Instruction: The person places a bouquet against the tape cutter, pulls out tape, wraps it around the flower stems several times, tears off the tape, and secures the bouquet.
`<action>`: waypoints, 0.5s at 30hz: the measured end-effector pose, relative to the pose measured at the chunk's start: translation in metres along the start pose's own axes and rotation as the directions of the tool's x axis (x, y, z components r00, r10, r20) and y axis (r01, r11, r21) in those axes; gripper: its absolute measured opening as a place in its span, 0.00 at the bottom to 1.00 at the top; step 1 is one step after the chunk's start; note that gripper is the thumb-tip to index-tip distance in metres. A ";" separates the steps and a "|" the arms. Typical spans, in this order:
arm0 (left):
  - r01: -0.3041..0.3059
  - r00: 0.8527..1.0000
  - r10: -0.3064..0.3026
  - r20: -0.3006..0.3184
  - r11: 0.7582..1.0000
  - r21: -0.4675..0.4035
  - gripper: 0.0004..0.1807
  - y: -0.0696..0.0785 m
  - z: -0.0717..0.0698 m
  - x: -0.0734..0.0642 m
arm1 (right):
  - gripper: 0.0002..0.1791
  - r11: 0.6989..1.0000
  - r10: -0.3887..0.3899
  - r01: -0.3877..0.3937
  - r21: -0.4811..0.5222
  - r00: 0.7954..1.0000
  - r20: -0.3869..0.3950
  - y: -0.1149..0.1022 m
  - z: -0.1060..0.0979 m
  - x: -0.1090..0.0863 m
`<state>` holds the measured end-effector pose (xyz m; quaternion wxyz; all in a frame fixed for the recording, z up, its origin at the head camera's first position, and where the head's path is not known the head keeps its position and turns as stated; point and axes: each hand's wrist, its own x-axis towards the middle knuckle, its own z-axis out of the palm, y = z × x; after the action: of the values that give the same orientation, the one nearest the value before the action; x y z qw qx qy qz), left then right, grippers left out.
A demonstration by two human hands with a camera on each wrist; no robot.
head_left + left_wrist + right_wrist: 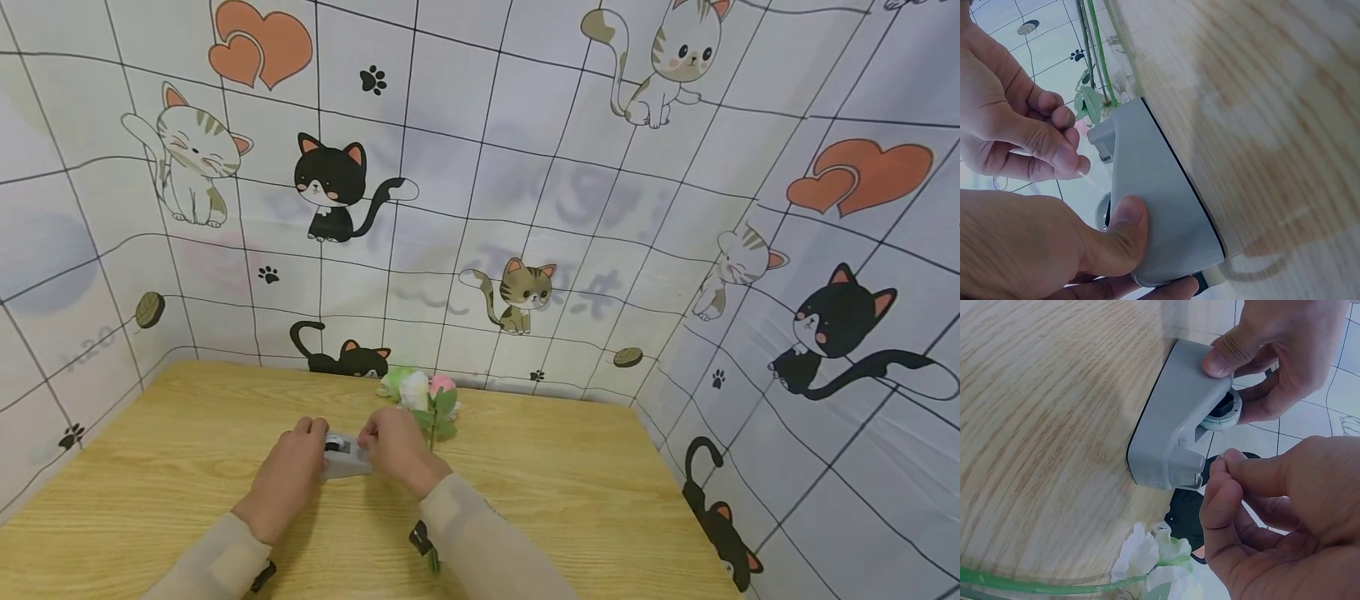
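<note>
A grey tape dispenser (347, 465) stands on the wooden table in front of me. My left hand (288, 468) grips its rear end, the thumb (1127, 219) lying against the side wall. Inside the dispenser sits a tape roll (1227, 415), partly hidden by the body. Just off the cutter end (1190, 470), my right hand (401, 448) pinches thumb and index finger together. A small clear bit of tape (1082, 174) shows at those fingertips; how far it runs toward the roll is too faint to tell.
Artificial flowers (414, 390) in white, pink and green lie behind my right hand. Their green stems (433, 562) run under the right forearm toward the near edge. A cat-patterned sheet (465, 208) hangs around the back and sides of the table (570, 475).
</note>
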<state>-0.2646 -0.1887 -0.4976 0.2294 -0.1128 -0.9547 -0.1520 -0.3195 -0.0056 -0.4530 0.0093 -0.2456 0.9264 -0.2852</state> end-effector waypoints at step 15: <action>0.028 0.999 -0.028 0.023 0.999 -0.026 0.26 0.000 -0.002 0.000 | 0.09 0.976 0.081 -0.084 0.203 0.996 0.025 0.029 -0.020 -0.007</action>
<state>-0.2642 -0.1898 -0.4959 0.2151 -0.1041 -0.9567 -0.1664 -0.3295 0.0287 -0.4519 0.0539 -0.2071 0.9016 -0.3760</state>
